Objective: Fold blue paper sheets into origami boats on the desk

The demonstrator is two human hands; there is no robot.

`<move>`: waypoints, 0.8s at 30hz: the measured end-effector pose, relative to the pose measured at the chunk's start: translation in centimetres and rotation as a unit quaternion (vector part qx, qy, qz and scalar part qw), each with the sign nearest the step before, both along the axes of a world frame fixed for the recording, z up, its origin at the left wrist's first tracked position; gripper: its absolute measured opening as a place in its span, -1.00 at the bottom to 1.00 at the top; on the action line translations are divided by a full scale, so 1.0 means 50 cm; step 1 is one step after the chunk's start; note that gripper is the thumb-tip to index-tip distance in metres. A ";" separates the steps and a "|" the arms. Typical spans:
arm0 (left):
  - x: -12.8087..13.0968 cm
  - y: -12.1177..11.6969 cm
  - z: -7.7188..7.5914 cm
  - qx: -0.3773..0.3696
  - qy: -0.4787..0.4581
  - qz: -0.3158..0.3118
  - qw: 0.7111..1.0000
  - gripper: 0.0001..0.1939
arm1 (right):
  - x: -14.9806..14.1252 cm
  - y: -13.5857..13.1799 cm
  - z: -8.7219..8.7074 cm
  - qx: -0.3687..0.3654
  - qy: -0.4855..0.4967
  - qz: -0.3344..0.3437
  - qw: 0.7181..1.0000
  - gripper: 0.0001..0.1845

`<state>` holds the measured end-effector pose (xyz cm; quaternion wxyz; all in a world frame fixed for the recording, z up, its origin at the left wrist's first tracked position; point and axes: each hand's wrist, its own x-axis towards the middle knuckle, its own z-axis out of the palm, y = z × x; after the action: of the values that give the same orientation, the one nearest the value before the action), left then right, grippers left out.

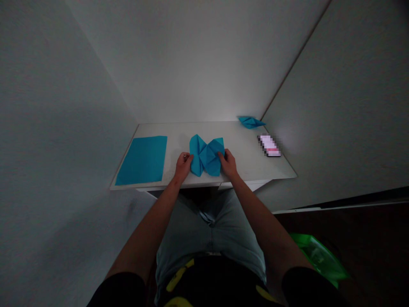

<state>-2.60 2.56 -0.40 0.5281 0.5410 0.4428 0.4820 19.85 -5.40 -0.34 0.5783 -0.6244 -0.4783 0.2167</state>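
Observation:
A partly opened piece of blue origami paper (210, 152), creased into triangular facets, is held between my two hands above the white table. My left hand (184, 165) pinches its left edge, thumb against the paper. On the opposite edge, my right hand (228, 163) grips with the thumb on top and the fingers hidden behind. A flat sheet of blue paper (142, 160) lies to the left of my left hand. Toward the back right corner rests a folded blue paper boat-like shape (251, 123) with pointed ends.
The white table (179, 129) is narrow, with walls at its back and sides. A phone (269, 145) with a lit, blurred screen lies near its right edge. On the dark floor at lower right is a shiny green bag (321, 256).

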 end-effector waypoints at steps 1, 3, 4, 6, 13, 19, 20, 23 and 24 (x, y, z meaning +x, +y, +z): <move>-0.003 0.002 0.001 -0.014 -0.005 -0.002 1.000 -0.73 | 0.002 0.002 -0.002 0.006 0.020 0.008 1.000 -0.50; -0.009 0.004 0.001 -0.031 -0.012 0.008 0.999 -0.69 | 0.005 0.004 -0.006 0.014 0.068 0.027 0.997 -0.46; -0.010 0.004 0.000 -0.034 -0.015 0.015 0.999 -0.67 | 0.007 0.004 -0.007 0.015 0.091 0.036 0.995 -0.43; -0.010 0.005 -0.002 -0.031 -0.018 0.024 0.999 -0.64 | 0.012 0.004 -0.007 0.007 0.123 0.051 0.991 -0.38; 0.000 0.009 -0.013 0.007 0.027 0.060 0.998 -0.75 | 0.023 -0.002 -0.004 -0.032 0.152 0.070 0.985 -0.25; 0.000 0.024 -0.023 0.045 0.059 0.104 0.992 -0.81 | 0.030 0.000 -0.009 -0.012 0.175 0.064 0.982 -0.21; -0.001 0.026 -0.024 0.049 0.068 0.115 0.990 -0.82 | 0.031 0.001 -0.010 -0.009 0.176 0.059 0.983 -0.22; -0.011 0.029 -0.025 0.058 0.098 0.140 0.984 -0.85 | 0.037 0.004 -0.013 0.004 0.171 0.049 0.984 -0.28; -0.019 0.031 -0.024 0.064 0.114 0.144 0.981 -0.87 | 0.042 0.004 -0.013 0.003 0.165 0.048 0.985 -0.30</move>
<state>-3.56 4.09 -1.61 0.3634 0.5555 0.5414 0.5160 21.94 -5.20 -0.99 0.6402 -0.5544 -0.4066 0.3428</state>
